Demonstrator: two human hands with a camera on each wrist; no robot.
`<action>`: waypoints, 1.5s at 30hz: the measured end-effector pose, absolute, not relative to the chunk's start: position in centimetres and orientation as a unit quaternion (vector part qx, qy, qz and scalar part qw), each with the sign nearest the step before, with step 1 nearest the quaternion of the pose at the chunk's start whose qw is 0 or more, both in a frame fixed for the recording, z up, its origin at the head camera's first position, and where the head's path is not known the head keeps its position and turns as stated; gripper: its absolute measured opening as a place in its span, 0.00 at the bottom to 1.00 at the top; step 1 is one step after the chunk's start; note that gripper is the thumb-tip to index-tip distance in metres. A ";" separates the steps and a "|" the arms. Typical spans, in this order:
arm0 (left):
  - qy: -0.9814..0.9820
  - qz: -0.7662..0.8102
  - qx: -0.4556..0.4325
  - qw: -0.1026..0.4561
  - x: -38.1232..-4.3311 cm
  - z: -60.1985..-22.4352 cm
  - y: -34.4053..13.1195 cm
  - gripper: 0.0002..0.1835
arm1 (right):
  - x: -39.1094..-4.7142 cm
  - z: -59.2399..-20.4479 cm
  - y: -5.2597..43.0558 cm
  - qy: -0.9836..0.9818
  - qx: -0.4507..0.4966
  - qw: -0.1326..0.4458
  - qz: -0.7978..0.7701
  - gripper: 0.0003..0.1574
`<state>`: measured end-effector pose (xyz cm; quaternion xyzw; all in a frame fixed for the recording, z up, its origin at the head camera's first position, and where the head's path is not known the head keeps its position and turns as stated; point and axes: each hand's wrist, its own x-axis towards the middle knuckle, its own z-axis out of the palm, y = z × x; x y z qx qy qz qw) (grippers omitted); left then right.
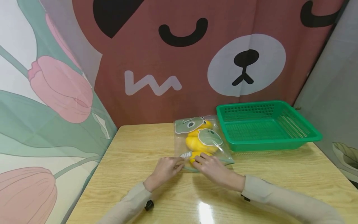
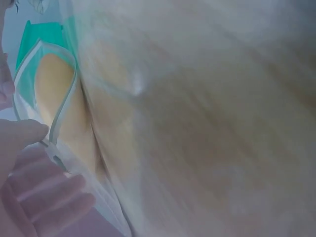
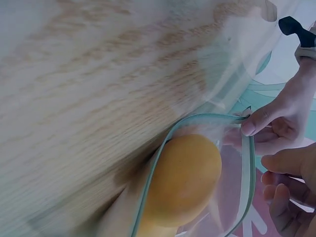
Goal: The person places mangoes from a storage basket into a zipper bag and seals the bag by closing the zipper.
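Observation:
A clear zip bag (image 1: 181, 143) with green cartoon prints lies on the table, its mouth facing me. Several smooth, rounded yellow things (image 1: 195, 143) lie inside; their exact kind cannot be told. The right wrist view shows the mouth spread in a loop, with one yellow end (image 3: 190, 173) just within. My left hand (image 1: 165, 169) pinches the left corner of the mouth between thumb and fingers. My right hand (image 1: 211, 168) is at the mouth's right part; in the right wrist view its bent fingers (image 3: 281, 195) lie beside the rim and show nothing between them.
A green plastic basket (image 1: 268, 146) with perforated sides stands right of the bag, close against it. The wooden table (image 1: 139, 143) ends at a curtain (image 1: 145, 109) with a bear face. Flowered cloth (image 1: 64, 137) hangs along the left side.

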<state>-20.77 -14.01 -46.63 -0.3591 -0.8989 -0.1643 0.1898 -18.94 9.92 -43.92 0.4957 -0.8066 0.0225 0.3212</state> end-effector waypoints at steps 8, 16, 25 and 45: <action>-0.921 -0.126 -0.300 0.217 -20.6 -46.8 -14.0 0.15 | -19.0 -43.6 9.1 -0.807 0.487 0.336 0.004 0.18; -0.934 -0.089 -0.266 0.223 -20.3 -46.8 -14.1 0.18 | -19.2 -43.3 8.2 -0.809 0.477 0.342 -0.011 0.22; -0.946 -0.127 -0.239 0.175 -19.9 -46.7 -14.3 0.19 | -19.7 -43.6 7.2 -0.818 0.464 0.339 -0.019 0.20; -0.947 -0.211 -0.231 0.070 -20.1 -46.3 -15.2 0.18 | -20.4 -44.6 6.3 -0.846 0.447 0.290 -0.029 0.20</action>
